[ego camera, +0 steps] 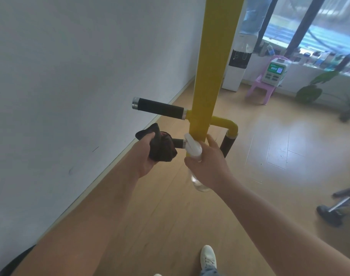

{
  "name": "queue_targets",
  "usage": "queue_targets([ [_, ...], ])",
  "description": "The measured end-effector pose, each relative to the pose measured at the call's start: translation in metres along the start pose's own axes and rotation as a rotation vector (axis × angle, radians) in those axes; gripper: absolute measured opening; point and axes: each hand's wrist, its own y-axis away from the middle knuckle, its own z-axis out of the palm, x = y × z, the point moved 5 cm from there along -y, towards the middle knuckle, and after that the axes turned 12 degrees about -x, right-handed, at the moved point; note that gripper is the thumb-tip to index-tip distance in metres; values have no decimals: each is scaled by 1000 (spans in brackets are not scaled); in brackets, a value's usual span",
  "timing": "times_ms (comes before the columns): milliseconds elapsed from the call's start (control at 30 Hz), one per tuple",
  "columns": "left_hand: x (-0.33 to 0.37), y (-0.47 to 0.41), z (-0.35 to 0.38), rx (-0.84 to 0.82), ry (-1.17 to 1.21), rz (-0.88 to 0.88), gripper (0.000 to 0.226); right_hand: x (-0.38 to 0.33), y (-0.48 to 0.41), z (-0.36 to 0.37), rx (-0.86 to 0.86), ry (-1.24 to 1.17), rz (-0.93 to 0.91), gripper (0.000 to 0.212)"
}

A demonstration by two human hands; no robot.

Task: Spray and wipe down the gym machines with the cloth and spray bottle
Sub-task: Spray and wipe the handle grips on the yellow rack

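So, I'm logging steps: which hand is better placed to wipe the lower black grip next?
Probably the left hand: it holds the cloth at the lower grip, while the right hand grips the spray bottle beside the yellow post.

we counted one yellow post [212,76], three black grips [157,108], one dark cloth [162,149], one spray bottle [194,149], two hands, a left hand [144,156] and a right hand [212,165], one pink chair [259,90] and one water dispenser [234,73].
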Motion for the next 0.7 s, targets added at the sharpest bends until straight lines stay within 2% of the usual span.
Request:
queue_targets([
  [133, -5, 1, 0, -21, 27, -16, 34, -12, 23, -4, 197, 26, -111, 61],
  [200, -7, 1, 2, -43, 38, 30, 26, -15, 26, -6, 246, 38, -176, 60],
  [267, -1, 9, 12, -65, 42, 131, 20, -19, 26, -5, 208, 10, -245, 57],
  [400, 21, 38, 43, -290, -7, 363, 32, -27, 25, -6, 53, -53, -310, 56],
  [467, 23, 42, 37, -284, 122, 451, 58, -32, 24, -8, 20, -54, -324, 54],
  [500, 21, 42, 34, -278, 207, 457, 62, -34, 24, -9, 14, -42, -335, 51],
  [600, 14, 44, 24, -194, 307, 442, 62, -42, 23, -11, 4, -5, -374, 48],
  [700, 11, 57, 23, -145, 286, 459, 64, -49, 27, -16, 4, -35, -426, 49],
])
